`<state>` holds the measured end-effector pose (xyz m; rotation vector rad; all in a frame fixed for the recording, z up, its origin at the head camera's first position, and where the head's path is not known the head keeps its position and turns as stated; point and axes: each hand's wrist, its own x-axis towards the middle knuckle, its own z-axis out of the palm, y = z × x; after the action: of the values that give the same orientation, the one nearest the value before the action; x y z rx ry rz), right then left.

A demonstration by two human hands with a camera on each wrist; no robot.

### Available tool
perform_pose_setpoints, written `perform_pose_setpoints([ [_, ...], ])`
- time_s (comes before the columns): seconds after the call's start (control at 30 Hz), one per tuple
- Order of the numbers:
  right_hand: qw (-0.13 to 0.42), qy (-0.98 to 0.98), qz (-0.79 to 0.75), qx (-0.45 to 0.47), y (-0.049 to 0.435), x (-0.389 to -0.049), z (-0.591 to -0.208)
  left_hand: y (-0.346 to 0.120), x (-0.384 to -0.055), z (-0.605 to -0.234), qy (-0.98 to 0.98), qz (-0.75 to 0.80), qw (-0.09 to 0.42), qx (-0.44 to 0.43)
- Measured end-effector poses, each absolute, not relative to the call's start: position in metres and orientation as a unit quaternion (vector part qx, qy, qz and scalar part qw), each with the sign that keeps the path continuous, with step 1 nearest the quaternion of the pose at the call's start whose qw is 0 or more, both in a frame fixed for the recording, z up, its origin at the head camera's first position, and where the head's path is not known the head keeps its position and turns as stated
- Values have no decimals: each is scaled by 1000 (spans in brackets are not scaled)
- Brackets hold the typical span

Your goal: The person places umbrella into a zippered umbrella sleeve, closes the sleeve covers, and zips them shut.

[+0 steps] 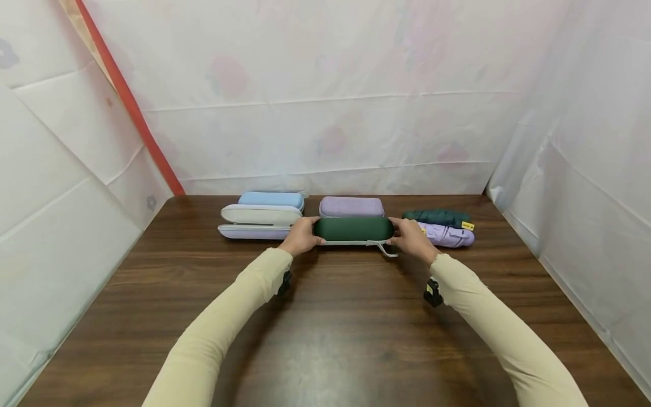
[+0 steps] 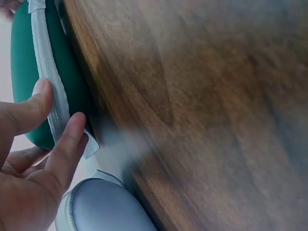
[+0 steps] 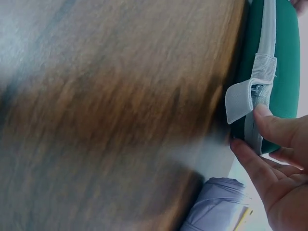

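Nearest: cream sleeves [image 1: 205, 336] reach in over the brown wood-grain worktop [image 1: 325, 339], w/ a small black wrist cam [image 1: 433, 291] under the R cuff, another [image 1: 285, 281] under the L.

Mid: dark-green zip case [image 1: 354, 229], approx. centre of the worktop's far part, long side facing the person. L hand [image 1: 301, 234] grips its L end, thumb on the pale zip band [image 2: 48, 62], fingers round the end; R hand [image 1: 413, 236] grips the R end likewise, thumb by the zip pull. Hands well apart, a case length between them, each open only abt as wide as the case end. White strap [image 3: 239, 101] hangs loose nr the R thumb.

Step, my read: positioning the case, two-handed; can't tell if its underside is touching the worktop or just above. Next move prob. calls for keeping both ends level, clear of neighbours, then an even release once it's resting flat.

Either side: L, a pale/lavender case [image 1: 259, 223], seemingly unzipped w/ lid up; R, a folded lavender umbrella [image 1: 450, 236].

Farther: light-blue case [image 1: 272, 198], purple case [image 1: 352, 206] directly behind the green one, folded dark-green umbrella [image 1: 436, 216] behind the lavender. Far back: white floral sheeting [image 1: 330, 102].
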<state>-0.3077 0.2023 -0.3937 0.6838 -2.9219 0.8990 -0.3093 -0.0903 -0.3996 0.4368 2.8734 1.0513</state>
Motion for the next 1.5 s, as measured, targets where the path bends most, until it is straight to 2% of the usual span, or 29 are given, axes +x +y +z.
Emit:
perform_pose_setpoints([
  [0.23,16,-932,294,210,201,-307,-401,-91,-311,-400,931,335,39,143],
  [0.57,30,-933,287,215,203,-304,-398,-93,-309,-396,943,290,20,165],
  [0.8,61,-930,273,237,211,-301,-384,-114,-313,-358,945,242,2,221],
  [1.0,77,-931,260,245,235,-301,-363,-169,-333,-326,962,166,37,212],
  [1.27,29,-950,195,244,274,-301,-351,-234,-345,-331,977,100,102,157],
  [1.5,-29,-961,114,250,297,-310,-354,-245,-334,-339,977,118,129,123],
])
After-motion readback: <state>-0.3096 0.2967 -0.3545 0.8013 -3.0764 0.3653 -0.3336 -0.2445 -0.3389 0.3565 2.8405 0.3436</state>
